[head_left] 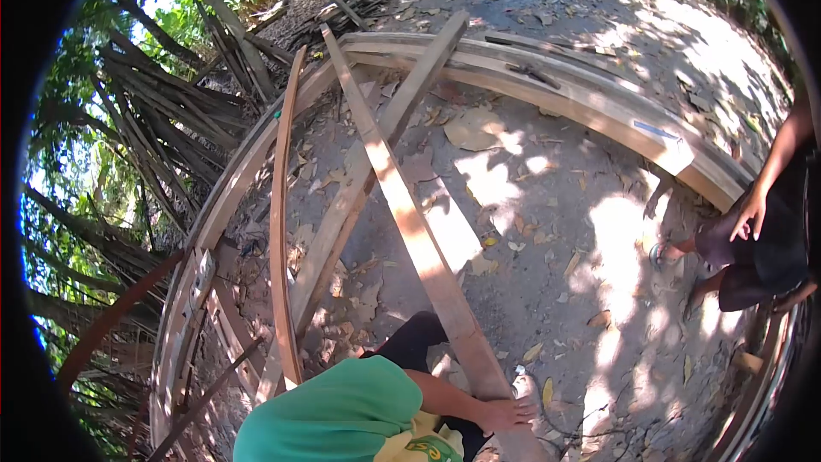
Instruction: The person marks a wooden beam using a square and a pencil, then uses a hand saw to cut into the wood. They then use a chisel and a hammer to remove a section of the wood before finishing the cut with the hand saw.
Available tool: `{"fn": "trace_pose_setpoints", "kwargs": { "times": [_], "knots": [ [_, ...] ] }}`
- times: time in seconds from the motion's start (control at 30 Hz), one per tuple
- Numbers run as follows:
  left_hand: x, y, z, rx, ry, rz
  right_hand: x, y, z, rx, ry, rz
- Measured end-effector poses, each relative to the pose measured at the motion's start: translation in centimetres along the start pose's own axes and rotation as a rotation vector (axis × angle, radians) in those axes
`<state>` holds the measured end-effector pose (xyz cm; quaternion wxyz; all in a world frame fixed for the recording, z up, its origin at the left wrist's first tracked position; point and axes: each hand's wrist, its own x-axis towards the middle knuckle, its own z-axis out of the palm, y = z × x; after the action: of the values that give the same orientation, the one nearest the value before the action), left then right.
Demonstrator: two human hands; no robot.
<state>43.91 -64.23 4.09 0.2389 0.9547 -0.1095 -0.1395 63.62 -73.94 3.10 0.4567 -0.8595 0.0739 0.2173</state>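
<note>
The left hand [506, 415] lies palm down on the near end of a long, pale brown wooden plank [410, 214], its fingers stretched over the top face. The right hand is out of view. The plank slants away above dirt ground [547, 265] scattered with dry leaves, its far end at the long, light-brown timber beams [590, 115]. Midway it crosses over a wider, greyish-brown board [342, 214]; to its left stretches a thin reddish-brown strip of wood [282, 205]. A small dark object [534, 77] lies on the beams, left of a blue mark [654, 130]. At the ground's right edge is another person [757, 248] in dark clothing, one hand lowered, fingers apart.
</note>
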Motion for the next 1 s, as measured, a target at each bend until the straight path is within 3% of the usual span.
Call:
{"fn": "trace_pose_setpoints", "kwargs": {
  "times": [0.03,0.13,0.3,0.73,0.8,0.9,1.0],
  "knots": [
    [2.2,0.3,5.3,0.129,0.266,0.022,0.3,-0.8,1.1,0.008,-0.018,-0.001],
    [3.3,2.3,1.9,-0.03,-0.019,-0.093,0.7,-2.3,3.8,0.03,-0.055,0.008],
    [3.1,0.9,6.0,-0.069,0.205,-0.074,0.1,-3.7,7.9,0.056,-0.068,0.045],
    [-1.2,-4.6,3.5,-0.138,0.174,-0.077,-2.1,-4.3,13.8,0.112,0.031,0.165],
    [-3.2,-6.3,2.8,-0.129,0.164,-0.094,-2.9,-4.8,15.2,0.127,0.051,0.184],
    [-6.8,-11.0,4.9,-0.024,0.372,-0.125,-4.1,-5.4,16.6,0.158,0.08,0.226],
    [-12.5,-17.8,-0.4,-0.152,0.194,-0.014,-6.0,-6.0,18.4,0.194,0.123,0.288]
  ]
}}
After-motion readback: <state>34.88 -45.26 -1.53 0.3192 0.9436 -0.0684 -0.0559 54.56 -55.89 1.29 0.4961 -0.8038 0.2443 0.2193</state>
